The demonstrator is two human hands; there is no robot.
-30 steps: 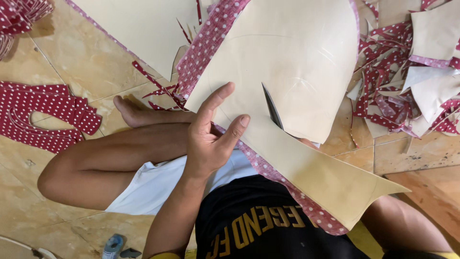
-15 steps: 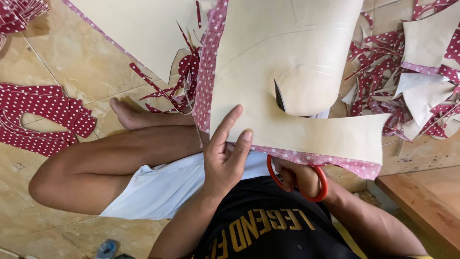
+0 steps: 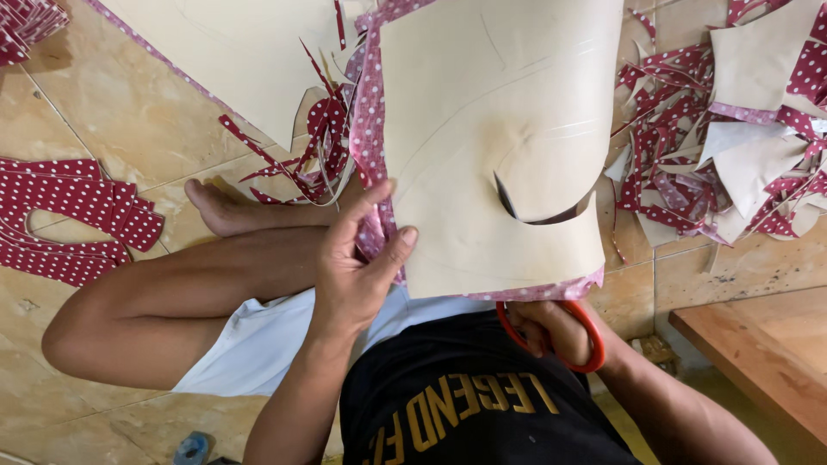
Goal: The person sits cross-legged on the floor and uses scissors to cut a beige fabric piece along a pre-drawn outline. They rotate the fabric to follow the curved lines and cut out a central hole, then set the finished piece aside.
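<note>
While the tiled floor (image 3: pixel 112 112) spreads out beyond both hands, the largest thing in play is a tan sheet with a red polka-dot face (image 3: pixel 491 120), held up just above the lap and curling over between the two hands. Its pale backing faces the camera, and pencilled pattern curves run across it. A curved cut (image 3: pixel 538 211) already opens partway through the sheet, just above the right hand; the rest of the drawn outline looks uncut, so the piece seems only partly freed. Far out past the left hand lie finished dotted cut-outs (image 3: pixel 73 220), and a heap of dotted offcuts (image 3: pixel 732 146) sits beyond the right hand, with thinner trimmings (image 3: pixel 314 146) just past the left fingertips.

The left hand (image 3: pixel 357 263) pinches the sheet's left edge, thumb on the backing and fingers wrapped around the dotted border. The right hand (image 3: pixel 551 331) is closed through the red handles of a pair of scissors (image 3: pixel 586 340) directly below the sheet's lower edge; the blades are hidden behind the sheet, so whether they are open I cannot tell.
</note>
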